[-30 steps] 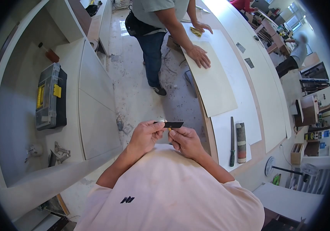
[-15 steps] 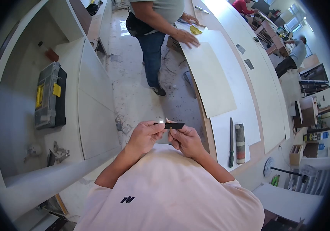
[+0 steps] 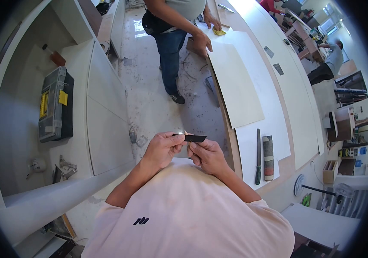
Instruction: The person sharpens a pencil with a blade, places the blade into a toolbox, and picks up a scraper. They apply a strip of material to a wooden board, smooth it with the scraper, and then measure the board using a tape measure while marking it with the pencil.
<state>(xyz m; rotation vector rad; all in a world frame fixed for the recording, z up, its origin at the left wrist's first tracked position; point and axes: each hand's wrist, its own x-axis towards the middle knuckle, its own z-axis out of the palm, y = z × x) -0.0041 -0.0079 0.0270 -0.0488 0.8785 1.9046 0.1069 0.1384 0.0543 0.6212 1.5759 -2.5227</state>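
A small black flat bar-shaped tool (image 3: pixel 196 138) with a slanted right end is held level in front of my chest. Its exact kind I cannot make out. My left hand (image 3: pixel 163 148) pinches its left end, where a bright glint shows. Fingers of my right hand (image 3: pixel 208 155) are closed on it from below and the right, and a pale tip sticks up behind it. To the right, on the white sheet (image 3: pixel 246 150) over the bench, lie a file with a green handle (image 3: pixel 258 161) and a rolled grey-and-red abrasive strip (image 3: pixel 268 157).
A co-worker (image 3: pixel 171 43) stands ahead, hands at a cream panel (image 3: pixel 237 86) and a yellow cloth (image 3: pixel 219 32). On the left, a cabinet (image 3: pixel 106 107) holds a toolbox (image 3: pixel 55 105), a brush (image 3: pixel 55 56) and metal hinges (image 3: pixel 68 167). Another person (image 3: pixel 332 60) works far right.
The black tool has tilted a little in my fingers; my hands stay nearly in place. The co-worker's nearer hand has moved from the panel's top to its left edge.
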